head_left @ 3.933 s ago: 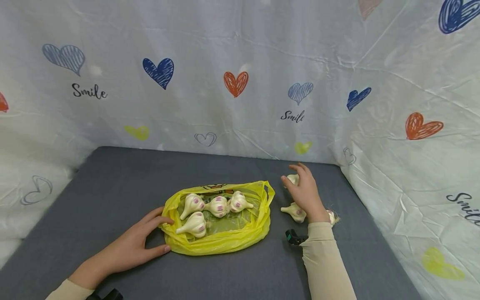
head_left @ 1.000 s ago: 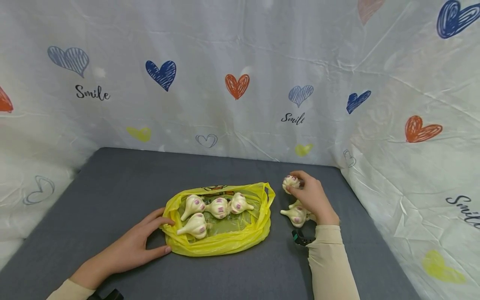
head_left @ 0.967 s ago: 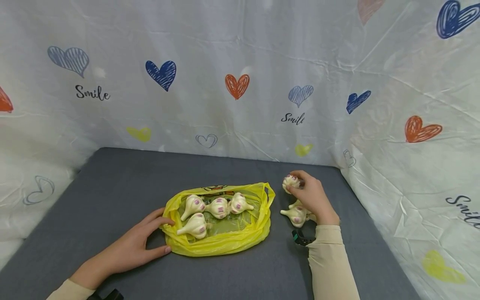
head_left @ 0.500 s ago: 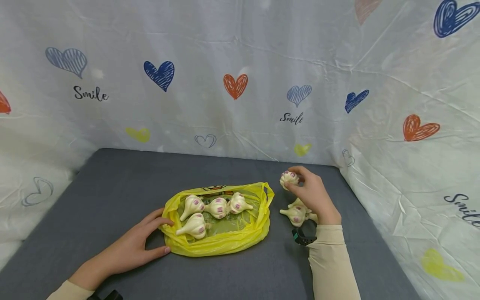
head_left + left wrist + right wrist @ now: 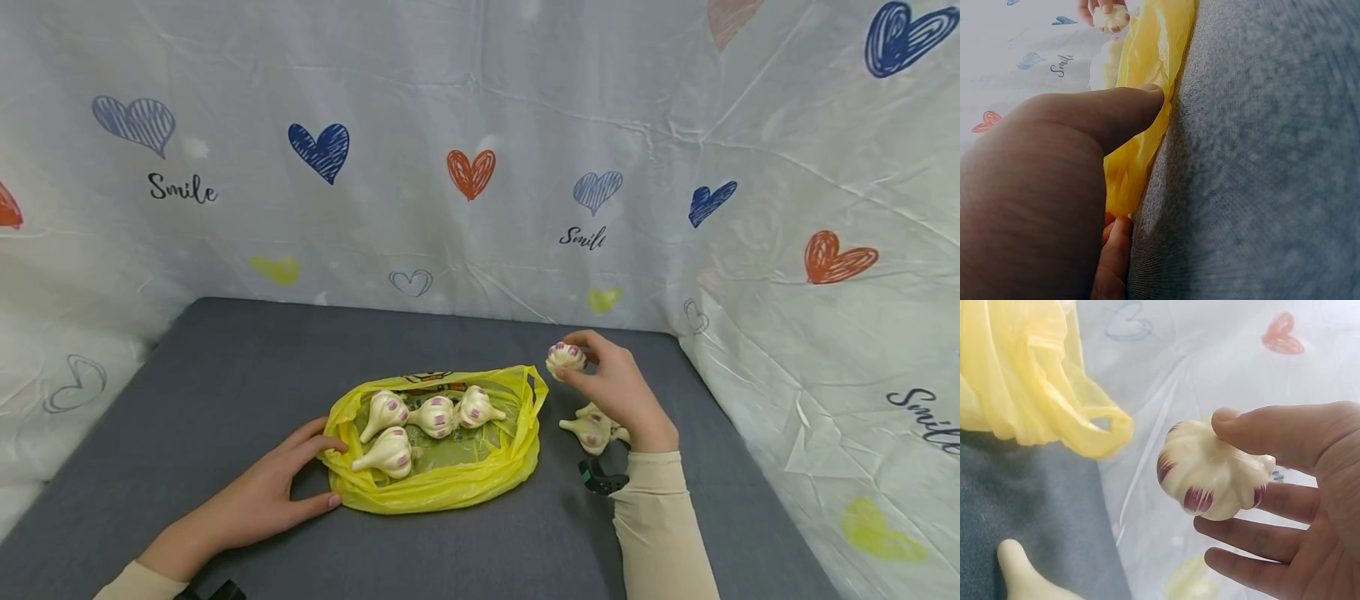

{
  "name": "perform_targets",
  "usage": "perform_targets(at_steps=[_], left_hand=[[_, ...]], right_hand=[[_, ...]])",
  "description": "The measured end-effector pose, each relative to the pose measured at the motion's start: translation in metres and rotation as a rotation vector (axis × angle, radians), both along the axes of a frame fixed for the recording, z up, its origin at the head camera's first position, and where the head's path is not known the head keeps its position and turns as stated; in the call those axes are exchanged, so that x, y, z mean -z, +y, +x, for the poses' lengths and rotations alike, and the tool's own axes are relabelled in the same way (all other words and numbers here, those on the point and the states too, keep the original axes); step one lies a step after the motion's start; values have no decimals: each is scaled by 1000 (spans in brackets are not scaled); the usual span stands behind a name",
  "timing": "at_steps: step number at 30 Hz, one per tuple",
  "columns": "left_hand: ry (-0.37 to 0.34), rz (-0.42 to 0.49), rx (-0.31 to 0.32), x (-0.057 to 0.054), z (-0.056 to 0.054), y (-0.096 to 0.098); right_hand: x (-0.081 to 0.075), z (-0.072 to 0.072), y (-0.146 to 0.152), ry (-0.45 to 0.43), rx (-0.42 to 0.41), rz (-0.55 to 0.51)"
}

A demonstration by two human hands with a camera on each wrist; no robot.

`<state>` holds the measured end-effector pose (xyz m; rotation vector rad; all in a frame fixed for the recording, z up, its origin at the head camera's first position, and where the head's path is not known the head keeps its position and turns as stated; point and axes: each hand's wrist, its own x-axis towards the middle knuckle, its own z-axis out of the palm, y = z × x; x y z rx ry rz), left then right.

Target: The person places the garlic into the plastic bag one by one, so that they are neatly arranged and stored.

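My right hand (image 5: 618,383) holds a garlic bulb (image 5: 564,359), white with purple patches, between thumb and fingers. In the right wrist view the thumb presses one side of this garlic bulb (image 5: 1200,472), which is off the table. My left hand (image 5: 262,483) grips the left end of a yellow plastic bag (image 5: 450,492), with fingertips over the rim and the thumb against the outside. Several garlic bulbs (image 5: 386,452) lie inside the bag's wide mouth. More garlic bulbs (image 5: 590,430) rest on the table under my right wrist, partly hidden by it.
A dark grey cloth covers the table (image 5: 420,558). Behind it and along both sides hangs a white curtain (image 5: 510,100) printed with hearts and "Smile". A black wrist strap (image 5: 602,477) sits at my right wrist. One bag handle loop (image 5: 1107,428) stands toward the right hand.
My right hand reached the far garlic bulb, took hold of it and lifted it, then moved it left toward the bag. The left hand has stayed at the bag's left end.
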<state>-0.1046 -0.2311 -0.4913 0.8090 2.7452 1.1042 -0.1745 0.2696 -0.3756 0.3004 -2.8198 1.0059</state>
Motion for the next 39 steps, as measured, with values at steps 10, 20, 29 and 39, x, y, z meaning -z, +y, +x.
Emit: perform_targets(at_steps=[10,20,29,39], left_hand=[[-1,4,10,-3,2,1],[-13,13,3,2,1,1],[7,-4,5,0,1,-1],[5,14,11,1,1,0]], right_hand=[[-2,2,-13,-15,-68,16],[-4,3,-25,-11,-123,5],[-1,2,-31,-28,-163,0],[0,1,-38,-52,-232,25]])
